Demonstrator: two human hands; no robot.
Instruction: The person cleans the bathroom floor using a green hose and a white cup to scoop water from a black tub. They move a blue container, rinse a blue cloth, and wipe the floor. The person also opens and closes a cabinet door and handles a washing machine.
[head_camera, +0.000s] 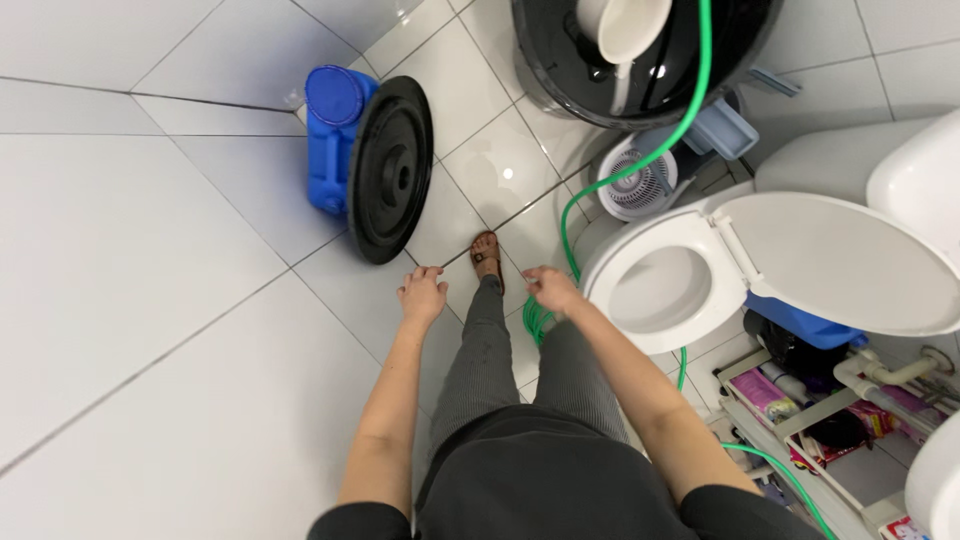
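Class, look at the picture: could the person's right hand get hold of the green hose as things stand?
Probably yes. The right hand hangs just above the green hose where it runs down beside the toilet bowl, and nothing lies between them. Whether the fingers already touch it is unclear.

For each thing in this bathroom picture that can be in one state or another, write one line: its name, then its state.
toilet lid: raised
green hose: uncoiled, trailing across the floor, in the right hand
black round lid: off, propped against the blue container
black bin: uncovered, white jug inside
left hand: empty, open
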